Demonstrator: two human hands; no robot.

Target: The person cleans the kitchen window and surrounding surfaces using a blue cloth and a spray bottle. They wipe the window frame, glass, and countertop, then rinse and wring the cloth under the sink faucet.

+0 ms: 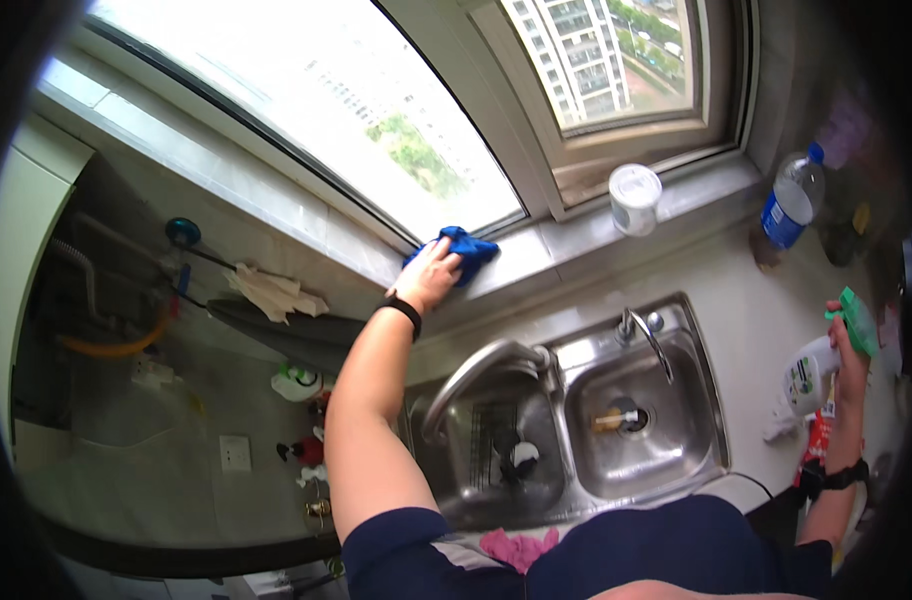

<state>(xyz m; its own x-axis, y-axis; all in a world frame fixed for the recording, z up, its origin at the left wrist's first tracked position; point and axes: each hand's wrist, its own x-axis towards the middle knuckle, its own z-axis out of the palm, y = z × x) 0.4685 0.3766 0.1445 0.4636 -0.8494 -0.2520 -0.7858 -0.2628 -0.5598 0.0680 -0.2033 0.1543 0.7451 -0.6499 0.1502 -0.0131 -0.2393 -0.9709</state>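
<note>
My left hand (429,276) presses a bunched blue cloth (467,253) onto the tiled windowsill (519,251), at the lower corner of the large window pane. Off to the right, my right hand (850,352) grips a white spray bottle (807,375) by its neck, just under the green trigger head (859,322). The bottle tilts over the worktop beside the sink. Its lower end lies close to a pale crumpled item, and a red packet (820,435) shows beneath my forearm.
Below the sill is a double steel sink (568,450) with a curved faucet (493,360) and a smaller tap (643,330). A white lidded tub (636,199) stands on the sill. A blue-capped plastic bottle (793,199) stands at right. A pink cloth (519,547) lies at the sink's front edge.
</note>
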